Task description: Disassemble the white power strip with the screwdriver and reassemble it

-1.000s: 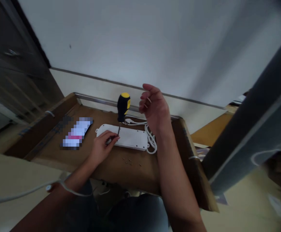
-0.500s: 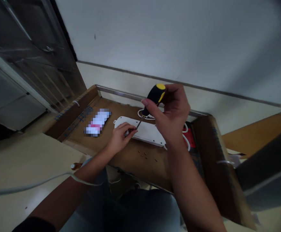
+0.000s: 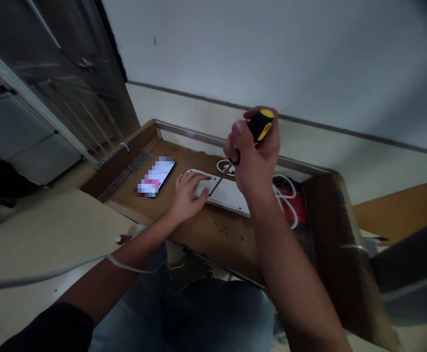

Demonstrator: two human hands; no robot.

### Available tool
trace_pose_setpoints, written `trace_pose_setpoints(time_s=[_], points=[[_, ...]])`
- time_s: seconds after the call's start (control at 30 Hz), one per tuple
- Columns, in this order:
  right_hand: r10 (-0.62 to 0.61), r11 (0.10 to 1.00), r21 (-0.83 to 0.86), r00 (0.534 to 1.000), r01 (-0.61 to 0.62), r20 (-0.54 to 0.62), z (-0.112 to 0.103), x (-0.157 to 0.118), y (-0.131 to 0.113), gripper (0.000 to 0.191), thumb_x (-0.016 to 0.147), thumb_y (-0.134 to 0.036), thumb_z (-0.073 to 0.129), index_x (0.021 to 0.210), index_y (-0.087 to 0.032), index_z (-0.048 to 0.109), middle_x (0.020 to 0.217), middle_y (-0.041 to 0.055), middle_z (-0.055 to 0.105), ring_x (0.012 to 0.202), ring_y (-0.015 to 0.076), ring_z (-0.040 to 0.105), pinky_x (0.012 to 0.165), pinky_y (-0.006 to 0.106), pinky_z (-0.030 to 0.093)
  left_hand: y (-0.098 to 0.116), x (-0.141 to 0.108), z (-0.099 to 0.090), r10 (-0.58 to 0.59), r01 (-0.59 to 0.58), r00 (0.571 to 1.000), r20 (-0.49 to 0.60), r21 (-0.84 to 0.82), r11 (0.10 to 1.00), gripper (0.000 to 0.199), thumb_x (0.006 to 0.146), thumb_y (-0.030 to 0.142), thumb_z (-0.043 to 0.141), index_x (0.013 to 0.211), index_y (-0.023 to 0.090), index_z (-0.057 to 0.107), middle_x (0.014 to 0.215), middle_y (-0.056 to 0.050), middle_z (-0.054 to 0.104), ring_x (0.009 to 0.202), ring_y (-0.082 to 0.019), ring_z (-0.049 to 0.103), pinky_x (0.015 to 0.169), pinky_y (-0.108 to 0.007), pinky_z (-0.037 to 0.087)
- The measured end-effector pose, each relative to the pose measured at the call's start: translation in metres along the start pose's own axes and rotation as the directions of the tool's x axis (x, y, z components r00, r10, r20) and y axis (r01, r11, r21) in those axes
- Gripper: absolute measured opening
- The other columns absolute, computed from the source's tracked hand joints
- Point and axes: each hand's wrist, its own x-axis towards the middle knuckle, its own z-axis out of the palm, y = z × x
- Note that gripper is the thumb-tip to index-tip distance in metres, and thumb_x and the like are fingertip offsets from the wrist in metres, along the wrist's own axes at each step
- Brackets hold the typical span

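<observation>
A white power strip [image 3: 231,194] lies face down with screw holes showing along its edges. My left hand [image 3: 188,194] is over its left end, fingers along the far side and thumb near the close edge, holding it. In my right hand [image 3: 259,164] is a screwdriver [image 3: 260,126] with a black and yellow handle, fist wrapped around it. Its shaft slants down to the left, and the tip meets the strip near the close edge, just beside my left thumb. Several small screws [image 3: 225,229] lie on the brown cardboard surface in front of the strip.
A phone with a lit, blurred screen [image 3: 158,177] lies left of the strip. White cable [image 3: 290,208] loops over a red item [image 3: 298,205] at the right. Raised cardboard sides [image 3: 330,244] bound the work surface, with a wall behind. A pale cord crosses my left forearm.
My left fingers have left the screwdriver's tip and spread over the strip's end. My right hand has shifted from a fingertip hold to a fuller wrap around the handle. The view has shifted slightly.
</observation>
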Motion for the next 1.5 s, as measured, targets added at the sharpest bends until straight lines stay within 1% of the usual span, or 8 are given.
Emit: trace_pose_setpoints(time_s=[0.1,0.33,0.47,0.57,0.7,0.97,1.27,1.5], points=[[0.004,0.999,0.053,0.987,0.005,-0.162,0.004,0.01,0.003,0.062,0.075,-0.078,0.074,0.096,-0.033,0.036,0.071,-0.0051,0.046,0.056,0.0151,0.035,0.053,0.034,0.031,0.001,-0.001,-0.001,0.049,-0.055,0.995,0.086,0.075,0.996,0.033,0.087,0.026,0.073,0.12,0.027,0.071,0.13,-0.005,0.072,0.127,-0.027,0.061,0.115,-0.049,0.034],[-0.15,0.987,0.043,0.987,0.152,-0.051,0.001,0.024,0.008,0.047,0.084,-0.071,0.07,0.091,-0.03,0.047,0.098,-0.0011,0.062,0.07,0.0147,0.05,0.066,0.035,0.046,-0.001,0.0,0.001,0.038,-0.057,0.991,0.129,0.145,0.988,0.05,0.076,0.05,0.091,0.117,0.026,0.072,0.131,-0.007,0.072,0.127,-0.03,0.06,0.117,-0.052,0.032],[-0.041,0.976,0.214,0.998,0.052,-0.056,0.006,0.023,0.003,0.049,0.083,-0.078,0.061,0.09,-0.03,0.05,0.087,-0.0012,0.054,0.054,0.0119,0.038,0.045,0.032,0.029,-0.001,0.0,0.001,0.048,-0.066,0.991,0.125,0.14,0.988,0.048,0.077,0.05,0.091,0.114,0.025,0.073,0.128,-0.007,0.073,0.126,-0.03,0.061,0.117,-0.052,0.032],[-0.035,0.987,0.155,0.997,0.044,-0.062,0.008,0.021,0.0,0.057,0.083,-0.085,0.056,0.085,-0.03,0.044,0.078,-0.0021,0.051,0.05,0.0121,0.031,0.043,0.033,0.023,0.001,0.001,0.0,0.027,-0.047,0.99,0.137,0.147,0.988,0.047,0.077,0.051,0.091,0.113,0.027,0.073,0.127,-0.007,0.074,0.126,-0.03,0.062,0.117,-0.052,0.032],[-0.039,0.994,0.095,0.994,0.049,-0.102,0.009,0.021,-0.001,0.066,0.081,-0.092,0.051,0.083,-0.028,0.036,0.07,-0.0027,0.046,0.05,0.0122,0.032,0.044,0.034,0.026,0.001,0.001,0.001,0.035,-0.056,0.99,0.135,0.151,0.987,0.047,0.077,0.052,0.09,0.113,0.027,0.074,0.127,-0.007,0.074,0.125,-0.031,0.062,0.117,-0.052,0.032],[0.014,0.973,0.229,0.983,0.029,-0.181,0.013,0.02,-0.012,0.07,0.075,-0.091,0.062,0.077,-0.027,0.035,0.063,-0.0049,0.036,0.046,0.0087,0.023,0.039,0.032,0.019,-0.001,0.001,0.001,0.031,-0.052,0.99,0.136,0.151,0.987,0.047,0.078,0.053,0.089,0.113,0.027,0.074,0.127,-0.007,0.074,0.124,-0.03,0.062,0.116,-0.051,0.032],[-0.026,0.971,0.23,0.988,0.061,-0.151,0.013,0.02,-0.011,0.069,0.079,-0.09,0.06,0.074,-0.026,0.035,0.061,-0.0051,0.037,0.043,0.0075,0.023,0.036,0.031,0.019,0.0,0.001,0.001,0.032,-0.053,0.99,0.137,0.154,0.987,0.047,0.078,0.053,0.089,0.114,0.027,0.074,0.127,-0.006,0.073,0.124,-0.03,0.062,0.116,-0.049,0.032],[-0.068,0.996,0.059,0.995,0.073,-0.071,0.005,0.023,0.002,0.069,0.08,-0.095,0.051,0.08,-0.027,0.036,0.062,-0.004,0.041,0.045,0.0099,0.03,0.037,0.03,0.023,0.002,0.003,0.001,0.025,-0.046,0.989,0.144,0.143,0.989,0.046,0.078,0.051,0.09,0.113,0.026,0.074,0.126,-0.006,0.073,0.124,-0.03,0.062,0.116,-0.05,0.032]])
